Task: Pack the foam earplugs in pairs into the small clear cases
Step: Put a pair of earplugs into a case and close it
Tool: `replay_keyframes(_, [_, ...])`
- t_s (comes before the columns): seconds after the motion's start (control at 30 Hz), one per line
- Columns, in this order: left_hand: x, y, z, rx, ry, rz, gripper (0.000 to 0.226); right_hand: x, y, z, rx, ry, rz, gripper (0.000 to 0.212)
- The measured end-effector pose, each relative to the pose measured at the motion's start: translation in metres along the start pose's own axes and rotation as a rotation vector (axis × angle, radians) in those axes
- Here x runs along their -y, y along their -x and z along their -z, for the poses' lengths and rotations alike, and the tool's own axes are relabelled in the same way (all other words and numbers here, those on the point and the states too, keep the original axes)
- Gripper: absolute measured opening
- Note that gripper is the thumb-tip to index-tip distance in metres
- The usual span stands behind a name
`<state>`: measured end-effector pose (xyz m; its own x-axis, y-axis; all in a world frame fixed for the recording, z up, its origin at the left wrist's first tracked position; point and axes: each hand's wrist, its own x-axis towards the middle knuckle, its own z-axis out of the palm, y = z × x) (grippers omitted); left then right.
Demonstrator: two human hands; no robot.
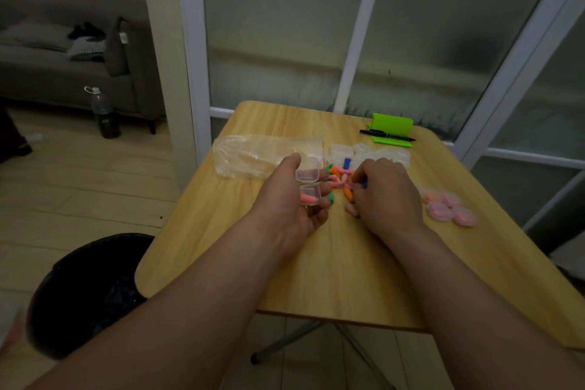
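Easily spilling the pink earplug [309,198] by tilting the open case [311,190] clamped by curled fingers of the left hand [289,199]; right hand [384,196] curled into the earplug pile [340,175], hold unclear.

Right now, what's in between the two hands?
Loose pink, orange and green earplugs on the table, between left hand and right hand; head view.

near table [316,279] bare; plastic bag [253,153], filled cases [449,209] flank earplug pile [342,177].
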<state>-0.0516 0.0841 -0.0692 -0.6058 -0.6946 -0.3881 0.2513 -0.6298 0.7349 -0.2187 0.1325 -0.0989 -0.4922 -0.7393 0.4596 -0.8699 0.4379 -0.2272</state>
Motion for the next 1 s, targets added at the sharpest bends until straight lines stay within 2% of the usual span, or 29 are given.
replay_keyframes(0.17, [0.001,0.001,0.002,-0.026,-0.015,-0.011,0.056,-0.002,0.002,-0.001,-0.034,-0.041,-0.005,0.006])
replay_keyframes(0.33, [0.000,0.002,0.004,-0.036,-0.037,-0.003,0.056,-0.003,0.002,0.002,-0.047,-0.074,0.017,0.032])
replay_keyframes(0.47, [0.000,0.000,0.005,-0.032,-0.037,0.002,0.057,-0.007,0.003,0.010,-0.030,-0.076,-0.005,0.025])
replay_keyframes(0.6, [0.003,0.000,0.000,-0.016,-0.048,0.006,0.057,-0.008,0.012,0.023,-0.028,-0.228,-0.062,0.007])
replay_keyframes(0.73, [0.008,0.001,-0.005,0.017,-0.057,0.029,0.057,0.001,0.024,0.046,-0.026,-0.493,-0.119,0.012])
replay_keyframes(0.9, [0.013,0.010,-0.013,0.098,-0.074,0.040,0.052,0.022,0.042,0.069,-0.041,-0.690,-0.024,0.017])
replay_keyframes(1.0, [0.016,0.013,-0.015,0.129,-0.066,0.044,0.049,0.029,0.050,0.072,-0.011,-0.711,0.055,0.016])
